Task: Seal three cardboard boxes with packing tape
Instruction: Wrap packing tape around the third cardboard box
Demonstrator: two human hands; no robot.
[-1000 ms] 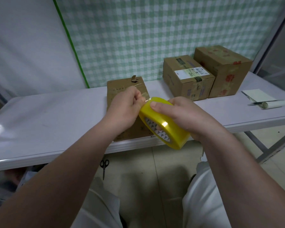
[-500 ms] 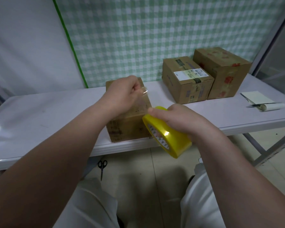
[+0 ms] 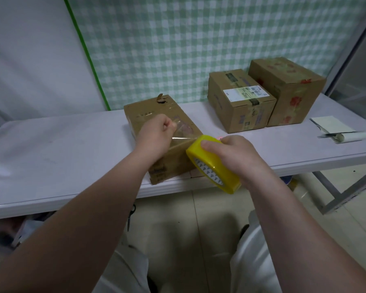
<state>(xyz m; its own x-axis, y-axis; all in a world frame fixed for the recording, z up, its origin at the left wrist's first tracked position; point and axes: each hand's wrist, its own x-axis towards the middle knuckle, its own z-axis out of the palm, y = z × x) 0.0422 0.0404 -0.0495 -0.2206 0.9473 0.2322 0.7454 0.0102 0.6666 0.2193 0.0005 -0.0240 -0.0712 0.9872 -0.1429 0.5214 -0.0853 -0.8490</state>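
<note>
A flat brown cardboard box (image 3: 148, 115) lies on the white table (image 3: 61, 149) in front of me. My right hand (image 3: 235, 153) grips a yellow roll of clear packing tape (image 3: 211, 163) at the box's near right corner. My left hand (image 3: 156, 134) pinches the free end of the tape above the box top, and a short clear strip (image 3: 182, 137) stretches between hand and roll. Two more cardboard boxes stand at the back right: one with a white label (image 3: 241, 98) and one with red flower prints (image 3: 287, 89).
A paper pad with a rolled sheet and a pen (image 3: 338, 130) lies at the table's right end. Scissors (image 3: 130, 216) lie on the tiled floor under the table. A metal table leg (image 3: 334, 191) slants at the right. A checked green curtain hangs behind.
My left hand has pulled the tape end away from the roll and out over the box top, stretching a clear strip. The roll in my right hand has dropped slightly toward the box's near corner.
</note>
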